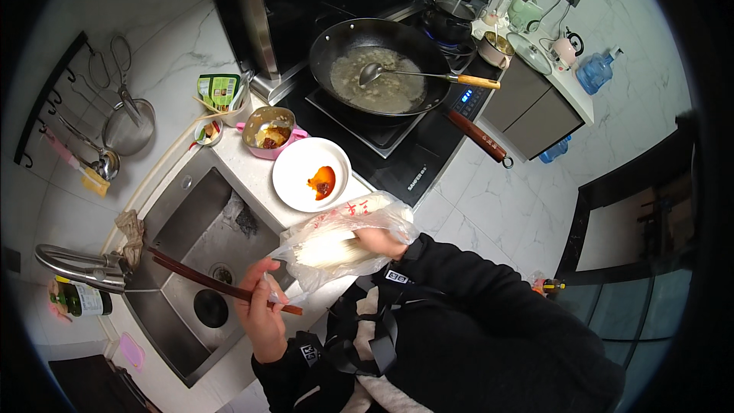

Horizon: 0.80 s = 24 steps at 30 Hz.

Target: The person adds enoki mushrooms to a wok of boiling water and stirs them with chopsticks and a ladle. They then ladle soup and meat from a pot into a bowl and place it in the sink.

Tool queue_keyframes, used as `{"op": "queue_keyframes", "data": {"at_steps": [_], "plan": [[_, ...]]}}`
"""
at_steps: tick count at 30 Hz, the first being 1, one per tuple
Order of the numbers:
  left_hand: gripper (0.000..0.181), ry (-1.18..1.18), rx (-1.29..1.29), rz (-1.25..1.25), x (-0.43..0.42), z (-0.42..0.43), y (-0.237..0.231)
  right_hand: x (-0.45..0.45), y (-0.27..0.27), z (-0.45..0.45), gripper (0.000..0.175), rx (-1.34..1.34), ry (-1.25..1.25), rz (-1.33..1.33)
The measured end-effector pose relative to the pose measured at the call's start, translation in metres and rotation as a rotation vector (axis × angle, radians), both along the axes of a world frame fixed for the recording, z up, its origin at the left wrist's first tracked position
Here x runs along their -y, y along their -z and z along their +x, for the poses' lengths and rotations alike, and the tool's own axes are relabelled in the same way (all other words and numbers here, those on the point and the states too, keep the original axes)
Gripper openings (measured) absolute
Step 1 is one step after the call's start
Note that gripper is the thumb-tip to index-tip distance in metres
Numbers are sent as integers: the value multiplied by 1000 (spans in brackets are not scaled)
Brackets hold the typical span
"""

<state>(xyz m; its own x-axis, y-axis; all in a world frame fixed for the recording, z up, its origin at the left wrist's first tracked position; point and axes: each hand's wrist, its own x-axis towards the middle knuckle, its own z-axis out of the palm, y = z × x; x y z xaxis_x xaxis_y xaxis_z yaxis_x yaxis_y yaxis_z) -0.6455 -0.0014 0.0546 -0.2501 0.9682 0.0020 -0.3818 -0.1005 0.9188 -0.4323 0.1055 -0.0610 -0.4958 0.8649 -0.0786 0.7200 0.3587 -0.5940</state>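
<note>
My left hand [262,310] holds a pair of dark wooden chopsticks [212,282] and pinches the edge of a clear plastic bag [309,275]. Inside the bag, which bears red writing, lie white noodles [332,249]. My right hand [381,241] reaches into the bag's mouth with its fingers closed around the noodles; the fingertips are partly hidden. Just beyond the bag is a white bowl [287,178] with reddish oil and sauce in it. A black wok [327,57] on the cooktop contains cloudy liquid, with a wooden-handled metal ladle [476,81] resting across it.
A steel sink [189,264] with a faucet [80,267] lies at left. By the white bowl stand a pink container [266,152] of sauce and a small dish [207,133]. The wok's handle [479,137] juts past the cooktop's edge. Behind, a pot [447,26] sits over a blue flame.
</note>
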Motion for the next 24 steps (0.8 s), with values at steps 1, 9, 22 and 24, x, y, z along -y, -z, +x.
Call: {"op": "queue_keyframes", "data": {"at_steps": [1,9,22,24], "plan": [[29,-3,-2,2,0,0,-1,1,-5,2,34,-21,-8,4],[29,-104,42,3,-4,3,-5,2,-31,17,26,-77,-73,109],[30,-108,51,25,-4,4,-1,3,-24,23,20,-86,-100,192],[30,-101,53,28,-4,4,-1,3,-24,22,22,-71,-100,151]]}}
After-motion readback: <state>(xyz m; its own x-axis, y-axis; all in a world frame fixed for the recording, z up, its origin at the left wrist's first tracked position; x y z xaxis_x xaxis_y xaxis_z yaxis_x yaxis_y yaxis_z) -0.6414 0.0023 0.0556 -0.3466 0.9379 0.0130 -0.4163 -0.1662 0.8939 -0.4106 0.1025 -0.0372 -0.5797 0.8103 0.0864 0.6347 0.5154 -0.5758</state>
